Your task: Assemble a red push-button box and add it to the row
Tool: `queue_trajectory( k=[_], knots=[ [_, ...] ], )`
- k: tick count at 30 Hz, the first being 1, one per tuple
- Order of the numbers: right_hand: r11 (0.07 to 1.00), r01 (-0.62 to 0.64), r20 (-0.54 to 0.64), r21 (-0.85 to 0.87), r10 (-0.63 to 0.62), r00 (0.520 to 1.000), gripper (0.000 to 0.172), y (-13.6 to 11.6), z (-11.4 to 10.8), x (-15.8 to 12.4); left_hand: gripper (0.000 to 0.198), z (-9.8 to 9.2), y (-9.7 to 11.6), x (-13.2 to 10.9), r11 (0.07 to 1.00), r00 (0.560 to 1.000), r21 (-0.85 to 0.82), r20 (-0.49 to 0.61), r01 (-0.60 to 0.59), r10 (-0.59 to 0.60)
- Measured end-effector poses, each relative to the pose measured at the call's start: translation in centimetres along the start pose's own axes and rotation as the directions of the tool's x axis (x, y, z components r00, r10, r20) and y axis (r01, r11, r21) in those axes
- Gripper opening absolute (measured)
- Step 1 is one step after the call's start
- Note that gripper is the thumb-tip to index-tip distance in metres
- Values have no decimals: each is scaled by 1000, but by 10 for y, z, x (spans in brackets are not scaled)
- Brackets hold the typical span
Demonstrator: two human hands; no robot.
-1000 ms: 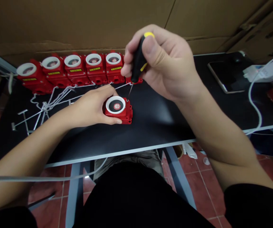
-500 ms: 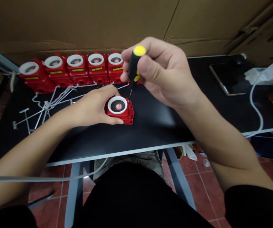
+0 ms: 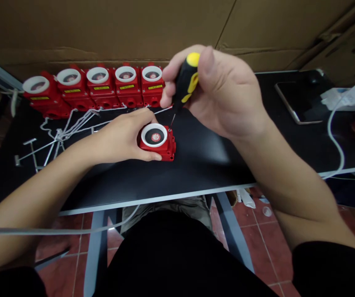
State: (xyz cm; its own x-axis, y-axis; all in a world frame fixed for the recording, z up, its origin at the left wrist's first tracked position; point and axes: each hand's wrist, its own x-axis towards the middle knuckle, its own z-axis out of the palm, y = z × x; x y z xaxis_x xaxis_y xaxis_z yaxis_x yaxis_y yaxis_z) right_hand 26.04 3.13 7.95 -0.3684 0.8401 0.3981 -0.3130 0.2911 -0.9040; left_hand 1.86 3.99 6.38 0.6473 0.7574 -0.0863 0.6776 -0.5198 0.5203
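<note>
My left hand is wrapped round a red box with a white ring and dark round centre, pressing it to the black tabletop. The thumb lies along its near side; the other fingers are partly hidden behind it. Above the box, my right hand grips a black-and-yellow screwdriver. Its thin shaft slants down to a screw at the box's far right corner, and the tip appears to touch there. The handle leans to the right.
Several similar red boxes stand in a row at the back left. White cords and small metal T-shaped bars lie before them. A phone and a white cable are on the right. Cardboard rises behind the table.
The screwdriver's handle has tilted to the right and turned, showing more yellow. My right thumb has moved up beside the handle's end. My left hand and the red box stay nearly in place.
</note>
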Motion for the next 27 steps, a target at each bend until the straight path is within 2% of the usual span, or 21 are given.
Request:
queue_trajectory(
  k=[3,7,9,12,13,17,21,25,27],
  knots=[
    [996,-40,-40,-74,37,999,41,8,1,-2,58,0,-1,0,1000,1000,-12,-7,-24,24],
    [996,87,-126,15,-85,988,31,6,0,-4,59,1,-1,-1,999,999,-17,-13,-30,30],
    [999,40,-85,24,-38,996,21,-1,-3,-4,61,1,0,-1,1000,1000,-12,-10,-4,4],
    [994,-100,37,-35,101,994,34,-11,-9,-3,62,0,1,0,1000,1000,-5,4,20,-20],
    [994,-97,35,-48,99,994,34,-12,-9,-3,62,0,2,0,1000,1000,0,7,23,-23],
    [996,65,-105,-65,-72,992,43,-2,-5,-3,63,-2,2,-1,1000,1000,16,11,21,-22],
    [996,92,-191,-23,-95,977,33,3,2,-3,60,-2,3,-1,1000,1000,1,6,21,-21],
    [996,-57,-154,-67,46,987,36,-8,4,-3,61,-1,2,-2,1000,1000,-21,3,16,-16],
    [995,-97,-140,-22,93,986,41,-12,4,-3,63,0,2,-2,1000,1000,-24,-6,15,-15]
  ],
)
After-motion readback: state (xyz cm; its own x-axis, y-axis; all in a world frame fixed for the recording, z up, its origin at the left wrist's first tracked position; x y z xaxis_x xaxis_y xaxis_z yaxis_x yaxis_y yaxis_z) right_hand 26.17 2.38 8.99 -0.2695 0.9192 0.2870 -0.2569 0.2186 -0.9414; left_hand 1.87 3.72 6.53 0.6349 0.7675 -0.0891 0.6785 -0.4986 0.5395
